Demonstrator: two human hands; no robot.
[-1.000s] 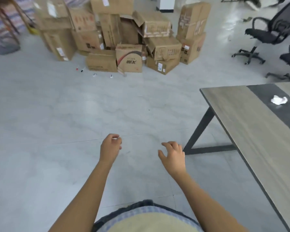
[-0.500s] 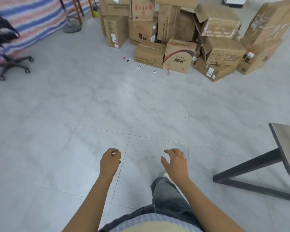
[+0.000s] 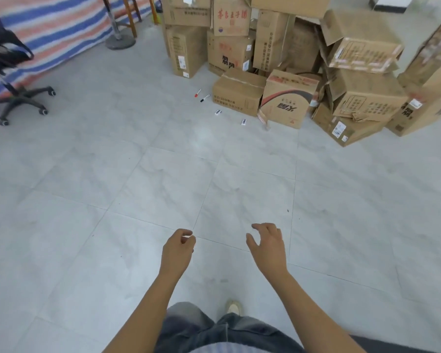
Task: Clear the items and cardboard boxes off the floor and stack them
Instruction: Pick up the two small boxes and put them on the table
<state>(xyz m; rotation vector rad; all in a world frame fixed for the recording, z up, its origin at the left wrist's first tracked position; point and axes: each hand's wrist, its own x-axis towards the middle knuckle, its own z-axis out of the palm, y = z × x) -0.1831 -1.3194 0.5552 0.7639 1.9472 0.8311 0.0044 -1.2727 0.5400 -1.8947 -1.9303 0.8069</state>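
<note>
Two pens (image 3: 204,98) are lying by the boxes (image 3: 288,103); feet could be slipping on them. Left hand (image 3: 177,247) and right hand (image 3: 267,247) are hanging loosely curled, empty.

Both forearms (image 3: 148,309) are bare for the whole length that shows, and so are the left hand (image 3: 177,250) and the right hand (image 3: 267,247). The person wears loose jeans (image 3: 201,327) in a washed-out grey-blue denim. They are paler and worn-looking over the upper part of the legs, with soft folds in the cloth and a stitched seam showing near the middle. Below the jeans peeks the rounded toe of a shoe (image 3: 233,307), pale cream and a little dulled with grey. At the waist, along the bottom edge, runs a thin band of light fabric (image 3: 214,349) with faint blue-and-white stripes. Too little of it shows to tell what garment it is.
</note>
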